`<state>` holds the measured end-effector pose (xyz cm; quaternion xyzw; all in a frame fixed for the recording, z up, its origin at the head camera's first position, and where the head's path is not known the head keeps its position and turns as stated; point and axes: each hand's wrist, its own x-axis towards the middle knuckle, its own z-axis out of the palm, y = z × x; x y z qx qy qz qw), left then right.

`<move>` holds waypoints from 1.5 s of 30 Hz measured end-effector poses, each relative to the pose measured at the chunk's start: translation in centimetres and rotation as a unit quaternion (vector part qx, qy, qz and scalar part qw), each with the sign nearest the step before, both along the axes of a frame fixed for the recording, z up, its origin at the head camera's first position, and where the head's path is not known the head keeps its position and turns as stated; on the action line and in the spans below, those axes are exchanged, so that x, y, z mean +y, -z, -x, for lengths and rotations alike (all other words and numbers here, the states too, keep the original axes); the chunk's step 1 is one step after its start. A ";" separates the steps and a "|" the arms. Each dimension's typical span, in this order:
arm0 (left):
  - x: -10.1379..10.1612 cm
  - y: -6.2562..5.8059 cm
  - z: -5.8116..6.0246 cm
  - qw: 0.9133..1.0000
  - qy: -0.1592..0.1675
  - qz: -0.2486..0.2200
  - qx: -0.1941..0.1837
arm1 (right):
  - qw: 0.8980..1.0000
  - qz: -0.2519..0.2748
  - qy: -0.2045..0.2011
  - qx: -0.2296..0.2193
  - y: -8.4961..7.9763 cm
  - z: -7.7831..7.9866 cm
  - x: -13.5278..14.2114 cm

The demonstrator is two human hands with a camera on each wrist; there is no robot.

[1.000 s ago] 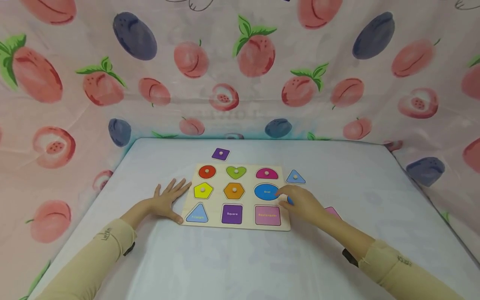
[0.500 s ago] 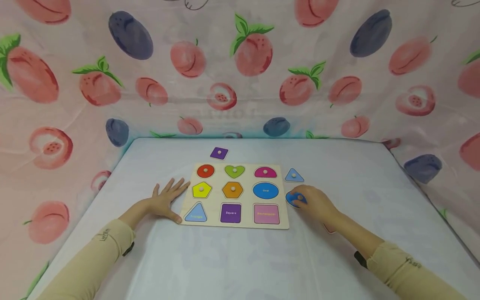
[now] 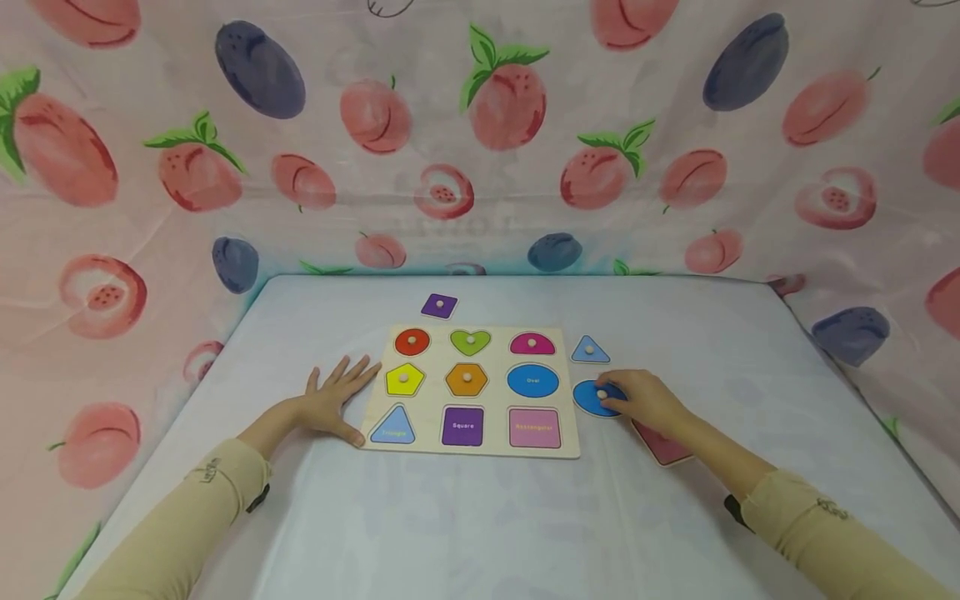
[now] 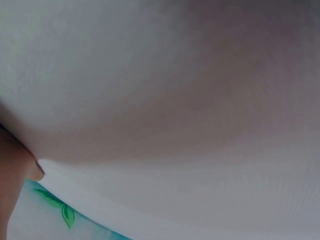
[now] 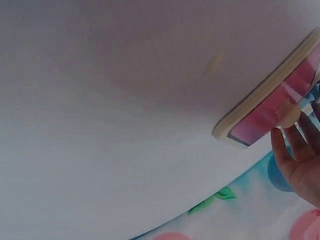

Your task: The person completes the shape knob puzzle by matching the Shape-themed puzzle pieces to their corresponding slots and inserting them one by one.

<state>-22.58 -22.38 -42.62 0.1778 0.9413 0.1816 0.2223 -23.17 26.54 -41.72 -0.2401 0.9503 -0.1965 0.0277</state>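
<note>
A wooden knob puzzle board [image 3: 442, 403] lies on the table with colored shapes. My left hand [image 3: 327, 408] is spread flat, its fingertips and thumb at the board's left edge. Just off the right edge lies a blue oval puzzle piece [image 3: 587, 398]. My right hand [image 3: 643, 403] has thumb and index finger on either side of its knob, pinching it. Under the right wrist lies a pink rectangle piece [image 3: 663, 447], whose knob [image 5: 288, 114] shows in the right wrist view. The left wrist view shows mostly tabletop and a bit of the hand [image 4: 15, 170].
A light blue triangle piece [image 3: 590, 351] lies right of the board, and a purple square piece [image 3: 439, 306] behind it. Triangle, square, rectangle and oval spots on the board hold no knobbed piece. A fruit-patterned curtain [image 3: 480, 225] hangs behind the white table [image 3: 465, 525].
My right hand has drawn back from the board's oval spot to the blue oval piece on the right, and its fingers have come round the knob. The left hand stays put.
</note>
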 end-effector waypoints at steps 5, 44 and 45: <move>-0.1 0.2 -0.1 1.000 0.001 0.002 0.003 | 1.000 -0.001 0.004 -0.023 -0.1 0.1 -0.2; 0.2 -0.3 -0.1 1.000 -0.006 0.006 -0.002 | 0.999 0.013 0.045 -0.008 -0.3 0.0 -0.5; 0.2 -0.2 -0.1 1.000 -0.006 0.006 -0.002 | 0.999 0.014 0.045 -0.009 -0.3 0.0 -0.5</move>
